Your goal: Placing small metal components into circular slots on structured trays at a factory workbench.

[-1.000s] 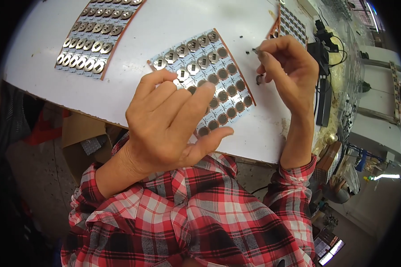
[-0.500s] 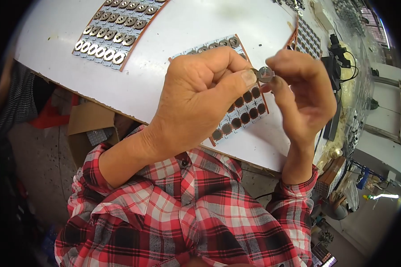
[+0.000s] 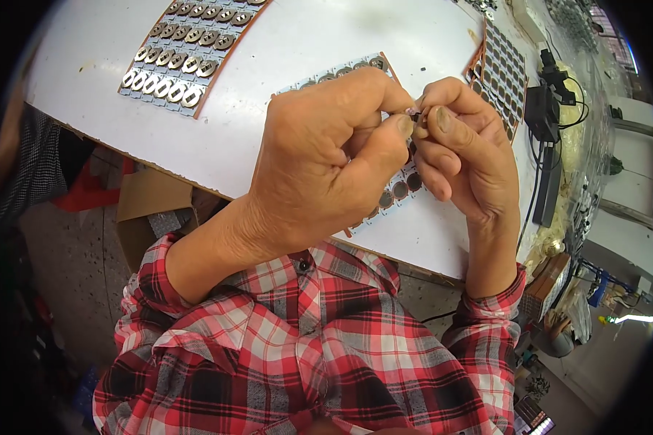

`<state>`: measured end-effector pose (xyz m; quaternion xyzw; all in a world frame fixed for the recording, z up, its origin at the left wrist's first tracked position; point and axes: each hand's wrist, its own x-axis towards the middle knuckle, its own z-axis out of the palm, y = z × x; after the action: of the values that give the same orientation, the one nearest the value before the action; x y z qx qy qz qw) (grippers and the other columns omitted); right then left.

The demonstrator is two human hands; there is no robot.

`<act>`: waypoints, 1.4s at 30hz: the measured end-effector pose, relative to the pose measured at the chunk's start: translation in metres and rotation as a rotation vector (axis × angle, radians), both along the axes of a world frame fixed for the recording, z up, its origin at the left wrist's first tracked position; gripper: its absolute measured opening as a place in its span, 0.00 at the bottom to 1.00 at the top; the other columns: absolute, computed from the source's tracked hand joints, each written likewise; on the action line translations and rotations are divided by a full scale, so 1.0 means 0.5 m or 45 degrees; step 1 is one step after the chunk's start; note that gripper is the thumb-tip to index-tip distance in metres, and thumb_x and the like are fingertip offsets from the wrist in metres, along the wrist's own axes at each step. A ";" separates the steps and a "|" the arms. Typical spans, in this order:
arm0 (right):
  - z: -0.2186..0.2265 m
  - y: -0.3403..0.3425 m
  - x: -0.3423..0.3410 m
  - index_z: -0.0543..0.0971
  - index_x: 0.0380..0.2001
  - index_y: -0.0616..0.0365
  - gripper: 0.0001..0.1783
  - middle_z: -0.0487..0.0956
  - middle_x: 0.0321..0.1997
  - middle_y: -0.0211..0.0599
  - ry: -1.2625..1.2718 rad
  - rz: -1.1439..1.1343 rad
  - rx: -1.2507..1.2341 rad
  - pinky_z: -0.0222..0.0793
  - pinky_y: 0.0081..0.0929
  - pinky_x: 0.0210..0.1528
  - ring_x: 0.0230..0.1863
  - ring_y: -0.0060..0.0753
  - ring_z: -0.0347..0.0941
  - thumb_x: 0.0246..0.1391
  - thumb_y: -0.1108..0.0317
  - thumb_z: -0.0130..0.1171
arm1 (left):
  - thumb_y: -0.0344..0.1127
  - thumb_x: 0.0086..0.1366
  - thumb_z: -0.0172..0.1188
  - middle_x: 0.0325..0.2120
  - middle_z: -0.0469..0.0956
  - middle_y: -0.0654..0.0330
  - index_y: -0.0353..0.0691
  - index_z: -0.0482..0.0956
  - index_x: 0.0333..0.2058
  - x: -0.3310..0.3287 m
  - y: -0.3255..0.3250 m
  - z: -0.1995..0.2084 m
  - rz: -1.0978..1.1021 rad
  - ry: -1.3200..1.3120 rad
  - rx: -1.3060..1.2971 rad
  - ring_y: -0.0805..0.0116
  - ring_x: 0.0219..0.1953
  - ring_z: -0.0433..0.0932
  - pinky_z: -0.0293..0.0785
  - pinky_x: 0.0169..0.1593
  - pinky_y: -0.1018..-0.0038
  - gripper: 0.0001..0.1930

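Thumb and index finger of my left hand (image 3: 326, 156) are pinched on a small round metal part (image 3: 415, 116), held up above the table. From the other side my right hand (image 3: 475, 152) pinches the same part, its thumb and fingertips nearly touching the left ones. Fingers cover most of the part, so only a dark sliver shows. Beneath both hands lies a circuit board panel (image 3: 401, 190) with orange-brown edge strips, carrying rows of dark discs and, farther up, metal round holders; the hands hide much of it.
At the far left of the white table (image 3: 225, 145) lies another panel (image 3: 188, 54) with shiny round metal holders. A third panel (image 3: 502, 69) of dark discs is at the right. Beside it sit a black power adapter (image 3: 542, 114) and cables. An open cardboard box (image 3: 149, 196) stands below the table edge.
My right hand has closed in to the left, and its fingers now pinch the part. The part's round face, visible before, has turned out of sight between the fingertips.
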<state>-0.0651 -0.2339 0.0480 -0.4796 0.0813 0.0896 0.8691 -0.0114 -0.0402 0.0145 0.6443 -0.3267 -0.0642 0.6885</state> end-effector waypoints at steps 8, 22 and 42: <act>0.011 0.032 -0.017 0.80 0.42 0.68 0.08 0.80 0.34 0.38 -0.618 -0.131 -1.297 0.71 0.15 0.23 0.22 0.17 0.72 0.61 0.84 0.58 | 0.22 0.66 0.59 0.22 0.77 0.66 0.29 0.81 0.38 0.027 0.006 0.022 -0.040 0.216 0.114 0.82 0.22 0.71 0.65 0.25 0.80 0.04; -0.027 -0.053 0.008 0.86 0.46 0.58 0.11 0.77 0.31 0.21 -0.447 -0.241 -1.785 0.55 0.11 0.28 0.26 0.09 0.64 0.62 0.77 0.62 | 0.30 0.69 0.61 0.23 0.80 0.68 0.32 0.87 0.41 0.020 0.028 0.025 -0.026 0.395 -0.022 0.90 0.19 0.64 0.55 0.21 0.87 0.09; -0.024 0.001 0.016 0.84 0.45 0.64 0.09 0.84 0.33 0.28 -0.195 -0.219 -1.029 0.68 0.09 0.23 0.26 0.11 0.75 0.61 0.76 0.64 | 0.48 0.41 0.76 0.26 0.72 0.60 0.36 0.83 0.42 -0.042 0.045 -0.019 0.303 -0.899 0.611 0.62 0.24 0.73 0.68 0.25 0.69 0.30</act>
<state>-0.0570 -0.2334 0.0361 -0.7786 0.0847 -0.0584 0.6190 -0.0321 -0.0177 0.0049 0.8015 -0.4410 0.1655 0.3683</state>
